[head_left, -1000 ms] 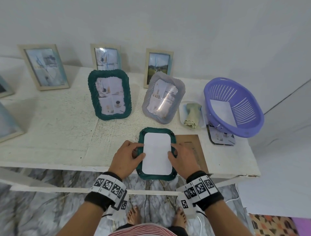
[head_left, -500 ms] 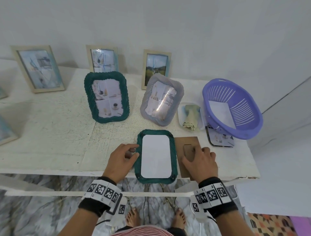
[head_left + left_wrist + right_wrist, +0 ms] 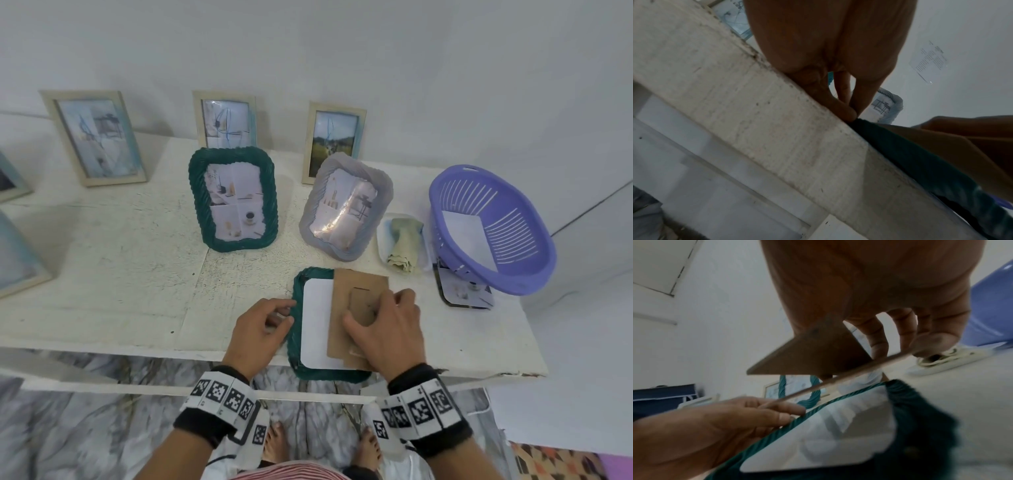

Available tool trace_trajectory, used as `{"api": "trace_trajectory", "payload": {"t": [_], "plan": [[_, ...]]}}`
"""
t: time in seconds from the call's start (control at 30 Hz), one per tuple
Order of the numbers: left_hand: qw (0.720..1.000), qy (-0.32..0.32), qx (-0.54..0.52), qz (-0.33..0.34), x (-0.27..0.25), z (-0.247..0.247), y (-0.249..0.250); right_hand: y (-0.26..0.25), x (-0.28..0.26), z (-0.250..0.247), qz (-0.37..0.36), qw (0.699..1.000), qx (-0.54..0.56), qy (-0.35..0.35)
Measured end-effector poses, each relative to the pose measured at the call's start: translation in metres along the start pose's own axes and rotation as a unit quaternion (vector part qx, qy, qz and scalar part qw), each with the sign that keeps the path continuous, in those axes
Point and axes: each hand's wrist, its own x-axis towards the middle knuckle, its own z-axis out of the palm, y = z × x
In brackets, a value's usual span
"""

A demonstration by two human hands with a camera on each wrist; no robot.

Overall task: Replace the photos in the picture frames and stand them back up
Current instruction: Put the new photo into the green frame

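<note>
A dark green frame lies face down at the table's front edge, with the white back of a photo showing in its opening. My right hand grips the brown backing board with its stand flap, held tilted over the frame's right half. In the right wrist view the board hangs just above the photo. My left hand holds the frame's left rim with curled fingers.
A green frame and a grey frame stand behind. A purple basket sits at the right over a loose photo, beside a cloth in a white dish. Wooden frames line the wall.
My right hand left the frame, took the backing board lying to its right, and carried it left over the frame. My left hand stayed at the left rim.
</note>
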Motion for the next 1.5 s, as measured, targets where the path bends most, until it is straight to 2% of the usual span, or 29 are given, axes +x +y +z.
{"api": "trace_trajectory", "payload": {"t": [0.23,0.67,0.87,0.97,1.07,1.17,1.33,1.4,1.5], "plan": [[1.000,-0.005,0.011,0.009,0.001,-0.001,0.002,-0.030,-0.002,0.026,-0.052,0.996,-0.065,-0.012],[0.999,-0.013,0.026,0.018,0.001,0.000,-0.001,-0.027,-0.002,0.037,-0.050,0.994,-0.092,-0.017],[0.991,-0.031,0.117,0.054,-0.002,0.004,-0.005,-0.025,-0.001,0.038,-0.052,0.993,-0.107,-0.019],[0.977,-0.021,0.184,0.110,-0.004,0.011,0.001,-0.023,-0.001,0.041,-0.064,0.992,-0.111,0.001],[0.956,-0.057,0.231,0.170,-0.003,0.019,0.001,-0.019,-0.003,0.044,-0.098,0.989,-0.102,0.041],[0.958,-0.084,0.224,0.161,-0.002,0.022,-0.005,-0.010,-0.004,0.043,-0.134,0.987,-0.081,0.043],[0.951,-0.097,0.253,0.148,-0.005,0.021,-0.004,0.022,-0.004,0.028,-0.206,0.978,0.008,-0.035],[0.944,-0.106,0.274,0.149,-0.005,0.021,-0.003,0.037,-0.007,0.023,-0.232,0.971,0.053,-0.030],[0.942,-0.108,0.279,0.153,-0.006,0.021,-0.003,0.059,-0.016,0.021,-0.285,0.957,0.057,-0.009]]}}
